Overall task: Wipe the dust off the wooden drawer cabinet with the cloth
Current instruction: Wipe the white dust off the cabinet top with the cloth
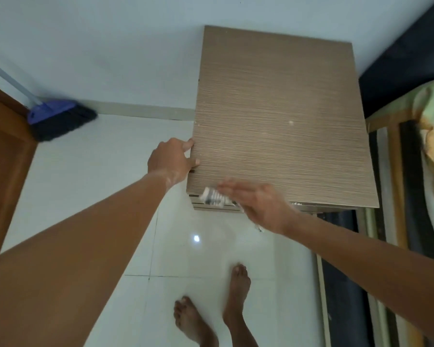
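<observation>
The wooden drawer cabinet (pixel 278 108) stands against the white wall, seen from above, its brown grained top speckled with pale dust. My left hand (pixel 171 160) grips the cabinet's left edge near the front corner, thumb on top. My right hand (pixel 258 204) lies flat and blurred on the front edge of the top, pressing a white and grey cloth (pixel 213 195) that sticks out to the left of the fingers. A scrap of the cloth shows below the palm.
A blue broom (pixel 58 118) with black bristles leans at the wall on the left, beside a brown wooden door (pixel 3 159). A bed with a wooden frame (pixel 396 186) and greenish bedding flanks the cabinet on the right. My bare feet (pixel 211 306) stand on white floor tiles.
</observation>
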`<action>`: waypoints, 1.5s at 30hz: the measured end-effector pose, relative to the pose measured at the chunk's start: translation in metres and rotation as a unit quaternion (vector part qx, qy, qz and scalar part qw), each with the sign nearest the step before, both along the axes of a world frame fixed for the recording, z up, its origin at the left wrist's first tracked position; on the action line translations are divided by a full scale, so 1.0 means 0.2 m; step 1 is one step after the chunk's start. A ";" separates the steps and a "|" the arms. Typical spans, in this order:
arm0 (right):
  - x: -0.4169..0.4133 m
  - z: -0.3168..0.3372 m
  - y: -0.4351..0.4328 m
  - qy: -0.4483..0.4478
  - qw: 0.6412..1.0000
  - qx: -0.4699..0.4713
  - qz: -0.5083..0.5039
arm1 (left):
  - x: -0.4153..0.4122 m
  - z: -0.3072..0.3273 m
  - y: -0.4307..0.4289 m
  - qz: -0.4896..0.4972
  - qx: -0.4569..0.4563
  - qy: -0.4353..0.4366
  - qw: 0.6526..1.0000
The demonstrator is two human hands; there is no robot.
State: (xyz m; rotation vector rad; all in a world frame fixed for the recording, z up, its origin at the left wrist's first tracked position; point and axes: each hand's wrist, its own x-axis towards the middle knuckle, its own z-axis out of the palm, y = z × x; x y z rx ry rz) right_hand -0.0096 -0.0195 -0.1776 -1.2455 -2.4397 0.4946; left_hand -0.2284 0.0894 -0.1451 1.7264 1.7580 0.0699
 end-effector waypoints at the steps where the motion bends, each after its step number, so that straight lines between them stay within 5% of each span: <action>1: -0.02 0.07 0.07 0.044 0.998 -0.003 -0.051 | -0.01 -0.02 -0.01 0.030 -0.006 -0.034 0.999; 5: -0.08 0.25 0.53 0.163 0.951 -0.100 -0.242 | -0.02 -0.08 0.02 0.103 -0.042 -0.136 0.985; 9: -0.07 0.15 1.01 0.110 0.925 -0.118 -0.343 | -0.04 -0.11 0.06 0.101 -0.075 -0.173 0.977; 15: -0.24 -0.10 1.09 -0.060 0.978 -0.039 -0.195 | -0.08 -0.14 0.10 0.070 -0.068 -0.132 0.986; 23: -0.31 -0.07 0.57 -0.022 0.992 -0.086 -0.088 | -0.05 -0.08 -0.02 0.089 -0.045 -0.050 0.994; 29: -0.26 -0.09 0.17 0.011 0.995 -0.094 -0.036 | -0.21 -0.11 -0.34 0.175 -0.133 -0.315 0.923; 31: -0.22 -0.10 0.12 0.013 0.996 -0.089 -0.001 | -0.23 -0.08 -0.39 0.105 -0.133 -0.236 0.957; 34: -0.11 -0.11 0.11 0.008 0.996 -0.087 0.004 | -0.14 0.00 -0.37 -0.011 -0.014 -0.040 0.999; 38: 0.07 -0.11 0.13 -0.014 0.991 -0.061 -0.116 | 0.02 0.03 -0.28 -0.200 0.057 0.142 0.968; 42: 0.11 -0.10 0.21 -0.100 0.959 -0.082 -0.251 | 0.13 0.02 -0.23 -0.252 0.051 0.229 0.939; 45: 0.06 -0.09 0.32 -0.122 0.952 -0.100 -0.264 | 0.20 0.04 -0.19 -0.234 0.016 0.246 0.940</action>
